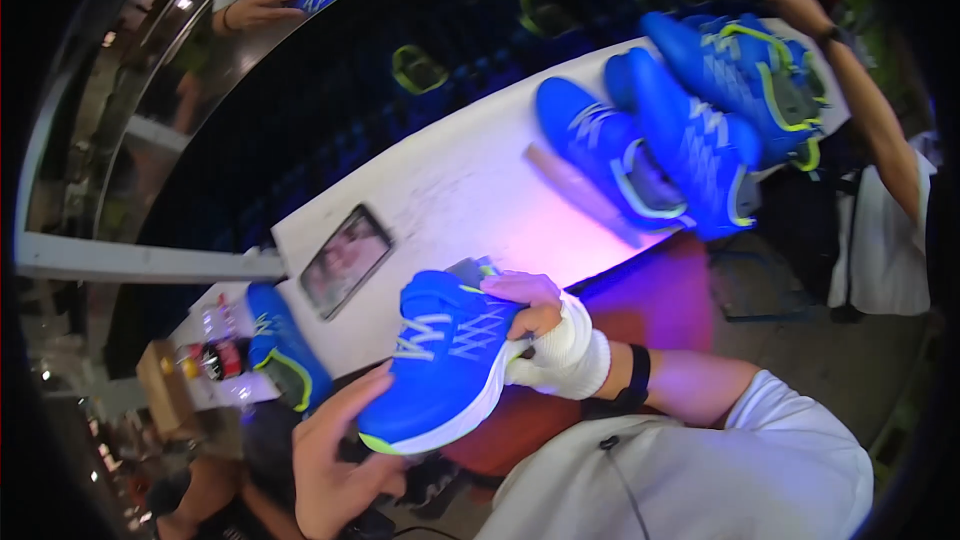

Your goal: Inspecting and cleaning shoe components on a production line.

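Note:
A blue sneaker [450, 370] with pale crisscross laces, a white sole and yellow-green trim is held in front of me, over the near edge of the white table. My bare left hand [345, 455] grips its toe end, fingers on the upper and around the sole. At the heel end, my right hand [550, 330], in a white glove with bare fingertips, has hold of the side and collar. The shoe is tilted, its toe down toward my left. Part of the collar is hidden behind the right hand.
A phone [346, 260] lies on the white table [440, 175]. Several blue sneakers [610, 150] are piled at the table's right end; another [287, 345] stands left, by a bottle [225, 355] and cardboard box [165, 390]. Beyond runs a dark belt carrying shoes. Co-workers' arms show at far left and right.

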A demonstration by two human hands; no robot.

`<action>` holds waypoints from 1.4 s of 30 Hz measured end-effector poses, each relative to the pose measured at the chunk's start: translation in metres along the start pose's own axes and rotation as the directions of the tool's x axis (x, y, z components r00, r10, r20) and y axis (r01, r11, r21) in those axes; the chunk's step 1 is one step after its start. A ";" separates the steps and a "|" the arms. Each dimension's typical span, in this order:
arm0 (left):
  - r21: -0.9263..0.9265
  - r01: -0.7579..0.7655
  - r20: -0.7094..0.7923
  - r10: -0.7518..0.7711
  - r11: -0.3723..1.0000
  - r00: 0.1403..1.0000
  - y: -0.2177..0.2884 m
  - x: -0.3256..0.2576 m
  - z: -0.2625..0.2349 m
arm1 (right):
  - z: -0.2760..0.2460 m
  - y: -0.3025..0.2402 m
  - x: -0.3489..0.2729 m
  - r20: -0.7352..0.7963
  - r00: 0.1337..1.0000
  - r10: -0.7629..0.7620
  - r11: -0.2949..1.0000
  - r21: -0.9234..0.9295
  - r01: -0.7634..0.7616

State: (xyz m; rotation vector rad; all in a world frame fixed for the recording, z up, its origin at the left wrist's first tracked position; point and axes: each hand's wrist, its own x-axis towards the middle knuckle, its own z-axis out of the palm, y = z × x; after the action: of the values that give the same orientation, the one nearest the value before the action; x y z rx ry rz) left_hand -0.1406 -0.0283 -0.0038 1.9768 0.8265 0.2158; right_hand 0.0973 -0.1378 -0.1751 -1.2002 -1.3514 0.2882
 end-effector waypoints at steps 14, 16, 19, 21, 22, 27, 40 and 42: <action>-0.009 -0.537 -0.439 0.479 0.844 0.760 -0.047 0.058 0.172 | -0.099 -0.074 0.044 0.308 0.951 0.040 0.999 -0.002 -0.041; -0.058 -0.582 -0.441 0.502 0.811 0.744 -0.032 0.061 0.166 | -0.100 -0.072 0.046 0.292 0.955 0.055 0.998 0.011 -0.061; -0.122 -0.609 -0.455 0.502 0.783 0.736 -0.028 0.056 0.168 | -0.103 -0.067 0.042 0.248 0.961 0.126 0.989 0.047 -0.142; -0.074 -0.634 -0.460 0.538 0.770 0.706 -0.028 0.071 0.163 | -0.107 -0.060 0.044 0.288 0.957 0.045 0.984 0.153 -0.092; -0.110 -0.630 -0.448 0.527 0.769 0.722 -0.026 0.076 0.162 | -0.108 -0.056 0.045 0.261 0.965 0.006 0.983 0.174 -0.053; -0.199 -0.528 -0.377 0.433 0.826 0.819 -0.017 0.083 0.168 | -0.115 -0.046 0.024 0.093 0.994 0.051 0.969 0.237 -0.072; 0.006 -0.436 0.185 0.428 0.900 0.885 -0.037 0.150 0.107 | -0.170 -0.031 -0.021 -0.052 0.855 0.516 0.783 -0.376 -0.496; -0.154 -0.291 0.151 0.314 0.944 0.937 -0.039 0.138 0.077 | -0.155 -0.022 -0.009 -0.131 0.729 0.672 0.737 0.016 -0.676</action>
State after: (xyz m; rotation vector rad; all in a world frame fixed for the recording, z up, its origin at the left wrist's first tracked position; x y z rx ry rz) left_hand -0.0186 0.0170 -0.1019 1.9606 0.3823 0.2648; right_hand 0.2150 -0.2297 -0.1285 -1.6878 -0.7537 0.6962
